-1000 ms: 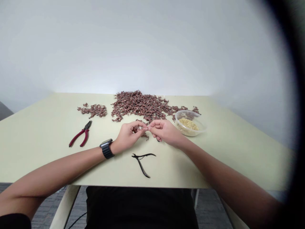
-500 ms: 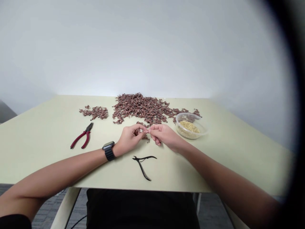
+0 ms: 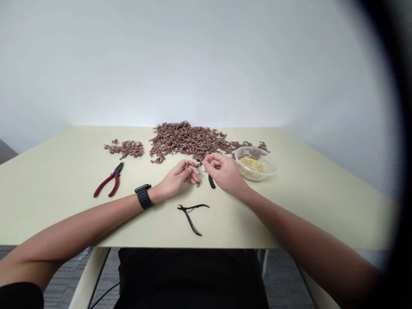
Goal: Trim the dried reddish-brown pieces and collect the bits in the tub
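Note:
My left hand (image 3: 176, 178) rests on the pale green table (image 3: 48, 184) with its fingers curled on a small reddish-brown piece, close to the near edge of the big reddish-brown pile (image 3: 189, 141). My right hand (image 3: 223, 171) is a little to the right, thumb and forefinger pinched together; whatever is between them is too small to see. A short black tool (image 3: 211, 182) pokes out from under that hand. A clear plastic bowl (image 3: 255, 164) of tiny tan bits stands just right of my right hand.
Black nippers (image 3: 192, 213) lie in front of my hands near the table's front edge. Red-handled pliers (image 3: 109, 180) lie to the left. A smaller reddish-brown heap (image 3: 126, 148) sits at the back left. A white wall stands behind the table.
My hands, which met fingertip to fingertip, have drawn apart. The right hand has lifted slightly toward the bowl, and a black tool now shows beneath it.

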The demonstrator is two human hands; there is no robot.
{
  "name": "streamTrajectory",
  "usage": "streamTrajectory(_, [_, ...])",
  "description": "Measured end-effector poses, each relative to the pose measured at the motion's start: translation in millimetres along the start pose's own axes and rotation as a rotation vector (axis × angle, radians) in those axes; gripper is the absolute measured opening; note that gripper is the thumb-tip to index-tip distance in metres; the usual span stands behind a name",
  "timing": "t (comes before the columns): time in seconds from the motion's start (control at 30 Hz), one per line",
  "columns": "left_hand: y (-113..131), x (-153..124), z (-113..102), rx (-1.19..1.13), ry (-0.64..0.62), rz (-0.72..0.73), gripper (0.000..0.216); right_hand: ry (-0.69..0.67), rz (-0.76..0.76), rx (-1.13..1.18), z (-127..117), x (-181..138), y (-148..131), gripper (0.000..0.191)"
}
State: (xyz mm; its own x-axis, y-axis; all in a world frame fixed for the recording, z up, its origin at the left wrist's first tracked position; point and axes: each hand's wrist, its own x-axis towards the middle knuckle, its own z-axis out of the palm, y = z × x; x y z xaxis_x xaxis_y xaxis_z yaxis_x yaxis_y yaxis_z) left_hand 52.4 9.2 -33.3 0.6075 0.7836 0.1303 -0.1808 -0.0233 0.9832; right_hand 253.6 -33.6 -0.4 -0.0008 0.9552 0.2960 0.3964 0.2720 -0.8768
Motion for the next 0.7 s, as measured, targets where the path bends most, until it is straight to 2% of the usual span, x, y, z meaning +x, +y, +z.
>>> streamTrajectory(0.1, [0.5, -0.7, 2.0, -0.036, -0.072, -0.022, 0.037, -0.006, -0.051, -0.048, 1.2, -4.1, -3.6, 0.023])
streamTrajectory(0.17, [1.4, -2.0, 3.3, -0.017, -0.090, -0.026, 0.038, -0.026, -0.078, -0.082, 3.6, -7.4, -4.7, 0.024])
streamTrajectory(0.4, [2.2, -8.3, 9.4, 0.096, -0.072, 0.053, 0.032, -0.083, -0.107, -0.112, 9.9, -13.8, -5.4, 0.016])
streamTrajectory(0.7, [5.6, -12.5, 9.6, 0.303, -0.069, 0.164, 0.030, -0.028, -0.151, -0.115, 10.3, -12.3, -7.1, 0.015])
